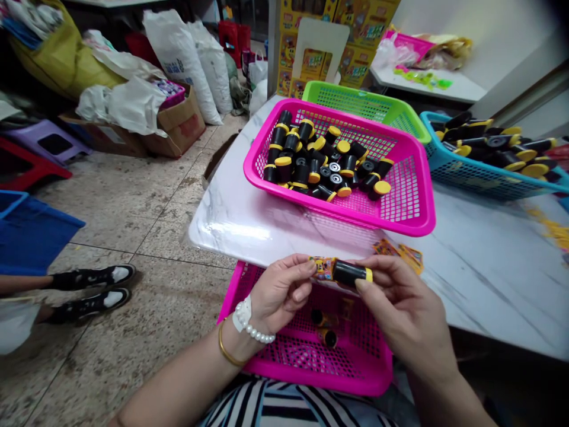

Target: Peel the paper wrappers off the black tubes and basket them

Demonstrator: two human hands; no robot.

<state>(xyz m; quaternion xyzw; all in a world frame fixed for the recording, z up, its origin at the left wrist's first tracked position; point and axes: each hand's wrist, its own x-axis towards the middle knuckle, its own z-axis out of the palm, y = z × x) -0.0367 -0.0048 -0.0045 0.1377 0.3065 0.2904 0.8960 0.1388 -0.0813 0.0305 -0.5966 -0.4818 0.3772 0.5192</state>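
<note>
Nearest pink basket [306, 362] holds two wrapped black canisters [328, 338].

A speckled tile floor [133, 201] is lined with white woven sacks [178, 59], a cardboard box [180, 124], a purple plastic stool [48, 141] and a red plastic stool [31, 169]. Yellow printed cartons [306, 35] are stacked beyond the marble counter [489, 279], near a white wall [444, 29].

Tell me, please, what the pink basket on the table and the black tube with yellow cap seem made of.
The pink basket looks like glossy moulded plastic, with an even mesh of holes. The black tube and its yellow cap look like smooth plastic, by their soft shine, less certainly.
</note>
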